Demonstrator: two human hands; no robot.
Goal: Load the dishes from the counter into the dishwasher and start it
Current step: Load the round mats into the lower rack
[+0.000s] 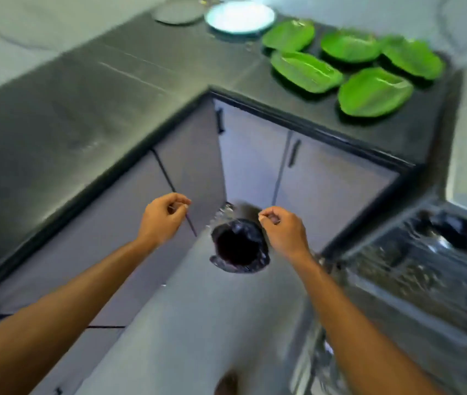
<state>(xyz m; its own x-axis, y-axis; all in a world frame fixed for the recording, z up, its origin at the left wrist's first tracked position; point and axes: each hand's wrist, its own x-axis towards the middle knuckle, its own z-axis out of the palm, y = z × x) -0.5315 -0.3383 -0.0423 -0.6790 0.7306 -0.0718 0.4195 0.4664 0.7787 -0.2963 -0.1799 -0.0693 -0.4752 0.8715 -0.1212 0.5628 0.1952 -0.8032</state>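
Left hand (166, 218) and right hand (282, 228), fingers curled in on nothing, hover over a black-lined bin (239, 246) on the floor, while green leaf-shaped plates (306, 71) lie at the worktop's (112, 109) right end, a white plate (239, 17) and grey plate (178, 12) at its far edge, the dishwasher (426, 269) open nearby.

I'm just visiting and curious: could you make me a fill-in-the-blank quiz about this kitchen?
The counter holds ___ green plates.
The left hand and right hand hold ___.
The leftmost plate, beside the white plate, is ___.
Missing: five; nothing; grey.
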